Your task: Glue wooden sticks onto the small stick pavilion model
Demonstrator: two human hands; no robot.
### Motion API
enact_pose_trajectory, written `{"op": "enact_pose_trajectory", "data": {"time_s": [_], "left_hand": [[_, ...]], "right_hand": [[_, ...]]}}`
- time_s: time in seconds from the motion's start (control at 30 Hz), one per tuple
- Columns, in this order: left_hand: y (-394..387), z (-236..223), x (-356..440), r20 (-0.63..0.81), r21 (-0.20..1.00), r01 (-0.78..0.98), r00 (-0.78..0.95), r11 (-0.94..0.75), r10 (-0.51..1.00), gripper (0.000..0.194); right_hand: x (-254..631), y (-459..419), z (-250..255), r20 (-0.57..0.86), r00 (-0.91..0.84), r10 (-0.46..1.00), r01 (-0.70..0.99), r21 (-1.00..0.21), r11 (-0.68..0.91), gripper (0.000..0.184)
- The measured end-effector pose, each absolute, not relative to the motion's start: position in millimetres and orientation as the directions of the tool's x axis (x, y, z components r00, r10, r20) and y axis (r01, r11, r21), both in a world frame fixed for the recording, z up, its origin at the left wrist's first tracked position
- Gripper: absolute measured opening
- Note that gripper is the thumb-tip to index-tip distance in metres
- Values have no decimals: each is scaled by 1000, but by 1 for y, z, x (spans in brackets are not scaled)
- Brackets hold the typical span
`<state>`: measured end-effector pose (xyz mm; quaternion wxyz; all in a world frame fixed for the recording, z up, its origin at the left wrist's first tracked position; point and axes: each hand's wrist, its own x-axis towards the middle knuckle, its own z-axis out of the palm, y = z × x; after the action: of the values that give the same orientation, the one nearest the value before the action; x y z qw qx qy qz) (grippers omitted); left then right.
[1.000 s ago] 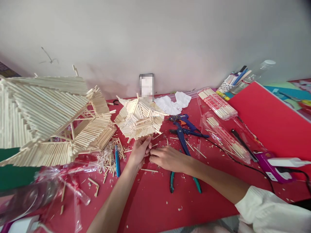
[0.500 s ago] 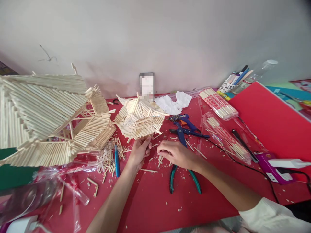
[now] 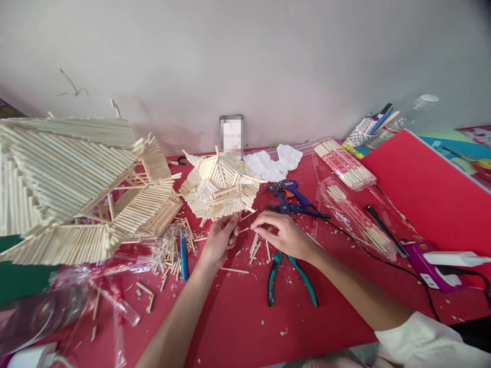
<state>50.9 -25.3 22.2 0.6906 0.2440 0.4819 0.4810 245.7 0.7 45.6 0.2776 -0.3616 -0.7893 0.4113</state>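
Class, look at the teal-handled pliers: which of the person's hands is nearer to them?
Right. The right hand is just beyond the handles of the pliers. The left hand is farther off, to their left, by the small stick model.

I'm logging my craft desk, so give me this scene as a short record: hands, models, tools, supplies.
Left hand: curled, at the front edge of the small stick model; grip unclear
Right hand: bent, nearest the end of a thin stick; contact unclear
Models: small one, centre; larger stick model, left
Tools: green-handled pliers, partly hidden; blue glue gun, farther back
Supplies: two wrapped stick packs, right
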Motion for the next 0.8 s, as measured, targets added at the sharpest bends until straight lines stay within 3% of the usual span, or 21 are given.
{"op": "enact_pose_trajectory", "data": {"time_s": [0.23, 0.57, 0.8], "left_hand": [[-25, 21, 52, -435, 794, -441, 69, 419, 898, 50], [-24, 23, 52, -437, 789, -445, 79, 424, 896, 54], [-24, 23, 51, -436, 791, -441, 82, 425, 896, 50]], "right_hand": [[254, 6, 42, 144, -583, 800, 384, -819, 427, 10], [240, 3, 24, 128, -691, 711, 516, -602, 610, 4], [233, -2, 26, 79, -717, 692, 540, -565, 624, 10]]}}
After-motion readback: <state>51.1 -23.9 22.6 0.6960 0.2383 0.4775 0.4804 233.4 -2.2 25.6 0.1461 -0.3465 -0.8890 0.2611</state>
